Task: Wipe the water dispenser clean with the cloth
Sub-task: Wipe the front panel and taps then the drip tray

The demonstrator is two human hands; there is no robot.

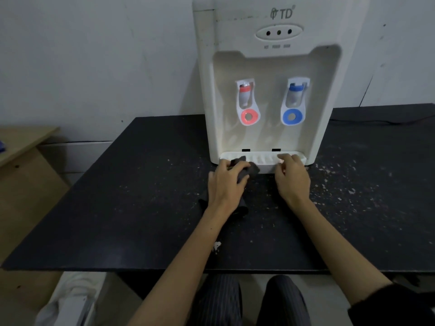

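**Both hands at the drip tray**

Pale, scuffed wall backs a dark desk (141, 184) speckled with pale flecks. On the desk, against that wall, stands the white water dispenser (270, 67), a red tap (248, 104) on its left and a blue tap (293, 103) on its right. At its foot is the white drip tray (263, 160). The left hand (226, 182) has its fingers curled round a dark grey cloth (249, 170), bunched against the tray's left front edge, with the cloth's tail lying on the desk under the wrist. The right hand (293, 177) holds nothing; its curled fingers rest on the tray's right end. A light wooden cabinet (21, 147) stands at far left.
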